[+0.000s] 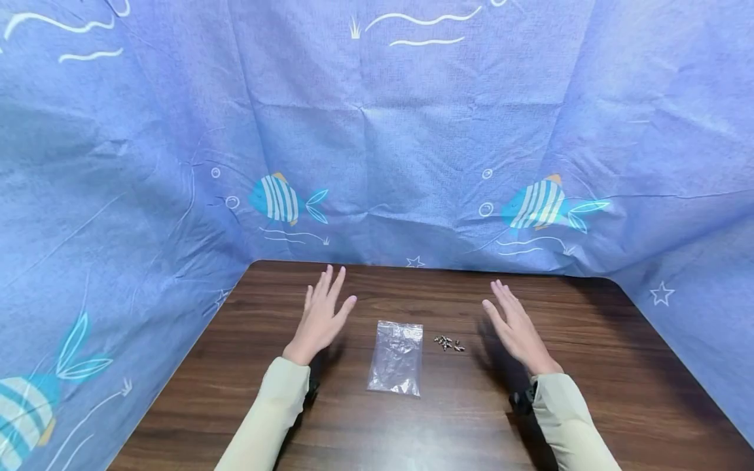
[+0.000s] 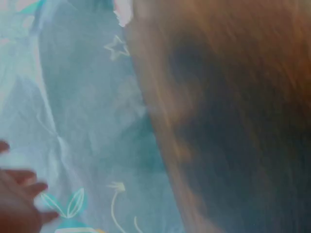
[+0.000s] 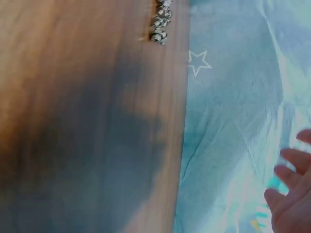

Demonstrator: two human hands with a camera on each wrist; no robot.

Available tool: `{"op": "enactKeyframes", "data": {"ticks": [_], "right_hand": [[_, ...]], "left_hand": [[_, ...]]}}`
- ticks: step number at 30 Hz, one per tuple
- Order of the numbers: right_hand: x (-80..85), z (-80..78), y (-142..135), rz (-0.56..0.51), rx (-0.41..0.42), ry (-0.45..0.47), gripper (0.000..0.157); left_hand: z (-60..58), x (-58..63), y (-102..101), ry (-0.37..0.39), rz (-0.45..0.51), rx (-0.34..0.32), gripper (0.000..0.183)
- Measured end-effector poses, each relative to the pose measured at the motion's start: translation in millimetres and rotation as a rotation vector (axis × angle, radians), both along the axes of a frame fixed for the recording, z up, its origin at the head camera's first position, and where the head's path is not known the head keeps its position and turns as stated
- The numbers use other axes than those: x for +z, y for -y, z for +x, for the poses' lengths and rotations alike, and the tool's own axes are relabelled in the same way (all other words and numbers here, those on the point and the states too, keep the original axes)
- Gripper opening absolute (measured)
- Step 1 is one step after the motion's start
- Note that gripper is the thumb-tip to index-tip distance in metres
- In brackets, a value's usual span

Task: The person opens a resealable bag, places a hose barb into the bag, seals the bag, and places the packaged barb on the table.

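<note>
Between left and right fingers (image 1: 338,285): bag (image 1: 396,361)

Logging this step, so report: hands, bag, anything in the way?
Left hand, right hand: both holding nothing. Clear plastic bag: flat on table, between hands. Small metal pieces: between bag and right hand.

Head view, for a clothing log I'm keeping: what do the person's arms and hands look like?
The left sleeve and right sleeve are long, pale off-white and plain. A small black device shows by the right cuff. The left hand and right hand are bare, without gloves.
</note>
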State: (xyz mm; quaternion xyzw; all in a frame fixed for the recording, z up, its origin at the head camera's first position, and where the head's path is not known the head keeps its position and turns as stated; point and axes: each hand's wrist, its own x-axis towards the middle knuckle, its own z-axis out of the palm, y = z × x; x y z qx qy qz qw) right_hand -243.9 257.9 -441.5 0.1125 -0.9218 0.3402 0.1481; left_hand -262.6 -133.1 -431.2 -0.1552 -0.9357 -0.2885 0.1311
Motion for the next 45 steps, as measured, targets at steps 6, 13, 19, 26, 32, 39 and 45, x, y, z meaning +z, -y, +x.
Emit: {"op": "enactKeyframes", "data": {"ticks": [6, 13, 19, 26, 32, 39, 45], "right_hand": [[7.8, -7.1, 15.3, 0.113, 0.188, 0.032, 0.054], [3.2, -9.3, 41.2, 0.311, 0.411, 0.065, 0.051], [-0.5, -11.9, 61.7, 0.391, 0.515, 0.118, 0.049], [-4.8, -15.5, 79.1, 0.438, 0.568, 0.171, 0.049], [-10.2, -17.2, 86.3, 0.455, 0.604, 0.177, 0.048], [-20.2, -18.1, 88.7, 0.493, 0.576, 0.228, 0.047], [-21.4, -15.4, 91.8, 0.522, 0.544, 0.272, 0.046]], "left_hand": [[13.1, 4.5, -1.8, 0.099, 0.018, -0.284, 0.061], [32.1, -3.4, -14.0, 0.179, -0.199, -0.521, 0.059], [41.9, -11.6, -24.7, 0.228, -0.31, -0.655, 0.057], [46.2, -20.7, -31.9, 0.252, -0.429, -0.696, 0.053], [48.5, -22.7, -34.1, 0.243, -0.493, -0.697, 0.051], [51.0, -20.8, -36.4, 0.283, -0.504, -0.68, 0.052], [51.6, -17.6, -36.1, 0.301, -0.496, -0.676, 0.052]]}}
